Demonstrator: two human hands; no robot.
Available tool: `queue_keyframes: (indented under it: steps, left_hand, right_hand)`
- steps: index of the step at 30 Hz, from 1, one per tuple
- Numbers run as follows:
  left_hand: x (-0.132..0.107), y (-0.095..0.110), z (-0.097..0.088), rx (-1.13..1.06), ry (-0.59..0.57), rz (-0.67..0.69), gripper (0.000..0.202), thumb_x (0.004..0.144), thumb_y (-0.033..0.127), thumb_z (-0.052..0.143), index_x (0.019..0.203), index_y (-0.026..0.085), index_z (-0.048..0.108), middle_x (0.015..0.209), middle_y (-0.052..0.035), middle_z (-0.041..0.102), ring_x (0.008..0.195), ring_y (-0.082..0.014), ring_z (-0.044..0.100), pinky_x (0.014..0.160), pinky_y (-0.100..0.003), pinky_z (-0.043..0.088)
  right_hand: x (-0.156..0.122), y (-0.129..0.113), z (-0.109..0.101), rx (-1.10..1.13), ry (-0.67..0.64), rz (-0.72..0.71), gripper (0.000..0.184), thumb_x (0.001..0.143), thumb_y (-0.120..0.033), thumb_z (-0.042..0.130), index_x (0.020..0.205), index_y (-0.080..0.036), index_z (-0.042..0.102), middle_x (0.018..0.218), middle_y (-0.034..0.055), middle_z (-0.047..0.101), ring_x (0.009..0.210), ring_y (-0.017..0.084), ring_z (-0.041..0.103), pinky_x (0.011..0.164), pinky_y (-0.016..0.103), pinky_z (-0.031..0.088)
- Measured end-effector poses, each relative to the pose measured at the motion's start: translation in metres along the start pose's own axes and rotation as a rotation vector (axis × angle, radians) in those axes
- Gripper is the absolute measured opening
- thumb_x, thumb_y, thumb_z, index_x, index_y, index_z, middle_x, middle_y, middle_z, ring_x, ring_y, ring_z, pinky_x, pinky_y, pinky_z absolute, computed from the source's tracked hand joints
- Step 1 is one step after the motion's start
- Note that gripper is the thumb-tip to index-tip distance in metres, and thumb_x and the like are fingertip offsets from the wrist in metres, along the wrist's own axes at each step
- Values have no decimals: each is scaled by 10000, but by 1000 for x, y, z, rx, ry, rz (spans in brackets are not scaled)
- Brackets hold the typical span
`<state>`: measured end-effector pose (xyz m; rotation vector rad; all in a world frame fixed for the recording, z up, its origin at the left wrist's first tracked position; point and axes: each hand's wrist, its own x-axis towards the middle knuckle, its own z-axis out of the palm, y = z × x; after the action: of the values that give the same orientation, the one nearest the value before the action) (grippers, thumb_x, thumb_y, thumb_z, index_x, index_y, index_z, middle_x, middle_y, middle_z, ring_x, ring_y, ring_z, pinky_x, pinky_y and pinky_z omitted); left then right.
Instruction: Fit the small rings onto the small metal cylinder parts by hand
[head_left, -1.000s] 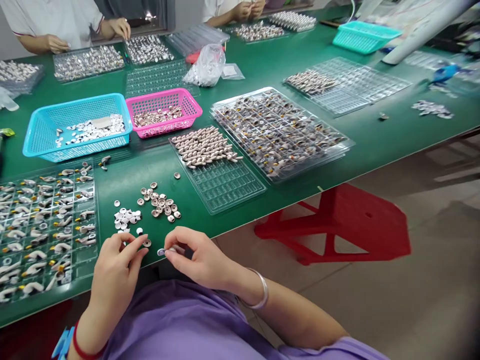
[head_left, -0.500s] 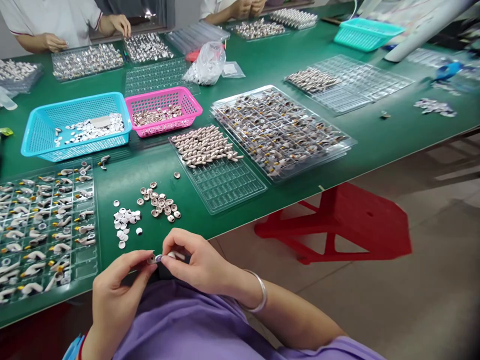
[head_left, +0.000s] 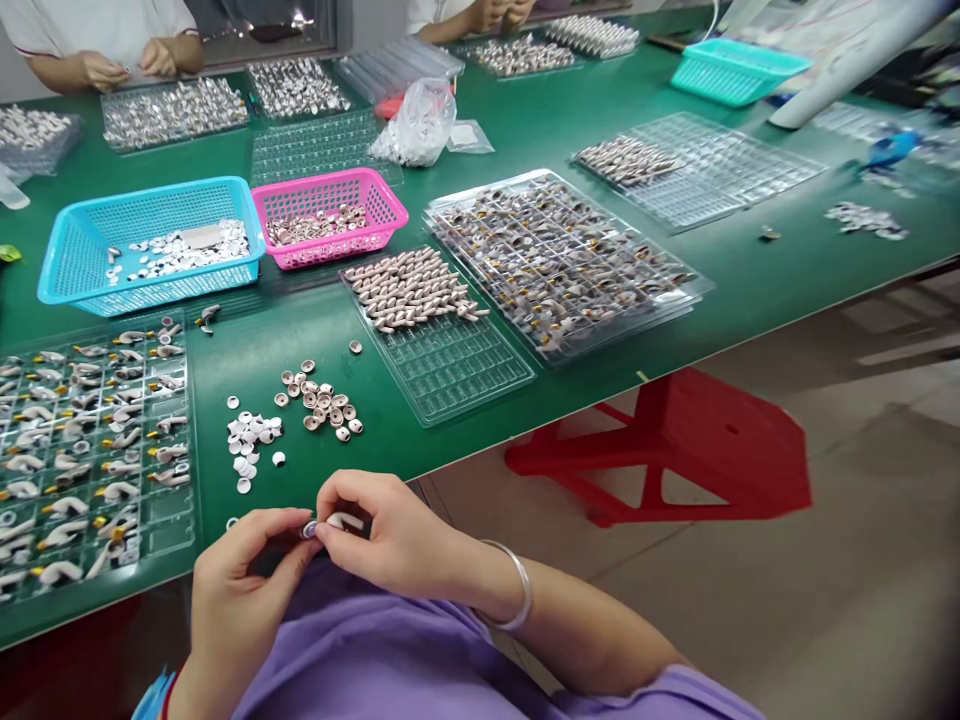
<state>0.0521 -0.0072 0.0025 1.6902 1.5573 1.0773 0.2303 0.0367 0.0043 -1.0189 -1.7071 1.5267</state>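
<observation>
My left hand (head_left: 244, 590) pinches a small round earbud cap (head_left: 308, 530) between thumb and forefinger, near the table's front edge. Against it, my right hand (head_left: 397, 535) grips a white earbud shell with a curved stem (head_left: 345, 521). The two pieces meet at my fingertips; whether they are joined is too small to tell. Just beyond my hands lie a loose group of white discs (head_left: 251, 437) and a group of beige cup-shaped caps (head_left: 322, 405). On the left, a clear compartment tray (head_left: 169, 520) holds several stemmed earbud parts with yellow bits.
A blue basket (head_left: 79, 235) and a pink basket (head_left: 394, 205) hold small parts. Nearby are a part-filled tray of beige stems (head_left: 450, 375) and a stacked tray of earbud parts (head_left: 562, 265). A red stool (head_left: 720, 440) stands at right. Across the table, co-workers' hands (head_left: 161, 57) handle parts.
My fingertips have come closer together, bringing the cap and the shell against each other slightly lower. Across the table, a co-worker's hand has left the far tray and joined the other hand.
</observation>
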Motion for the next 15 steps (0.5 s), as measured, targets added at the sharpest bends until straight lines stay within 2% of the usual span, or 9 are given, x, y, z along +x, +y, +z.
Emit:
queue_keyframes:
  steps: [10,15]
  left_hand:
    - [0,1,-1,84,-8,85,77,787,205,718,848,240,749,748,9,770,612,-145,719,576,-201,581]
    - [-3,-3,-1,130,1,159,126,804,162,701,892,242,740,782,13,763,652,-131,719,617,-185,570]
  right_hand:
    - [1,-1,1,-83,3,-36,95,759,-104,560,720,-186,530,632,-53,480,561,92,411,555,217,340]
    - [-1,0,2,-139,12,-104,97,772,-106,536,737,-195,516,667,-36,507,569,103,425,573,228,361]
